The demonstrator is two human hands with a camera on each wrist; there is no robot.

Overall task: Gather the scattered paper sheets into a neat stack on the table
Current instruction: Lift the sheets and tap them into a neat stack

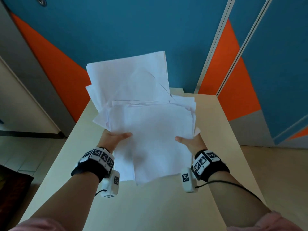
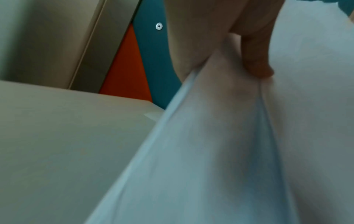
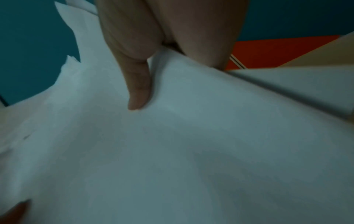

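A loose bundle of white paper sheets is lifted above the cream table, its edges fanned out and uneven. My left hand grips the bundle's left edge, thumb lying on the top sheet. My right hand grips the right edge the same way. The left wrist view shows my left thumb pressing on the paper sheets. In the right wrist view the right thumb lies on the paper sheets. The other fingers are hidden under the sheets.
The narrow table runs away from me to a blue and orange wall. A grey cabinet stands at the left. Tiled floor lies beside the table on both sides, with a dark mat at the lower left.
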